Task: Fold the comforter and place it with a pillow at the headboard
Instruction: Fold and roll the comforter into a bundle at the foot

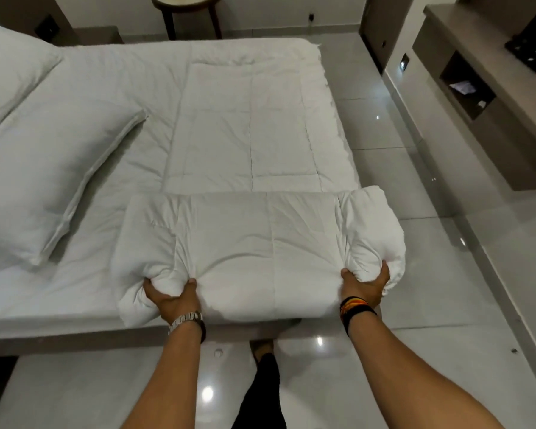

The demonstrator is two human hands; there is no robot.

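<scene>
Two hands grip the near edge of the white comforter (254, 243), which lies partly folded along the right side of the bed (84, 292). The left hand (172, 297) is clamped on a bunched fistful of fabric at the left corner of the folded section, thumb on top and fingers tucked under. The right hand (365, 286) is clamped the same way on a thick gathered wad at the right corner, where the comforter bulges out past the mattress edge over the floor (415, 351).

Beyond the folded section, the rest of the comforter lies flat on the bed and reaches toward its far edge, quilting seams showing. A wrist watch (184, 322) sits on the left wrist and dark and orange bands (355, 308) circle the right wrist.

Two white pillows rest on the sheet at the left. The nearer pillow (44, 187) lies well apart from the comforter, and the farther pillow (11, 72) sits behind it, overlapping its upper edge. A round side table (188, 7) stands beyond the far side of the bed. A wall shelf unit (477, 85) runs along the right side of the room above the glossy tiles.
</scene>
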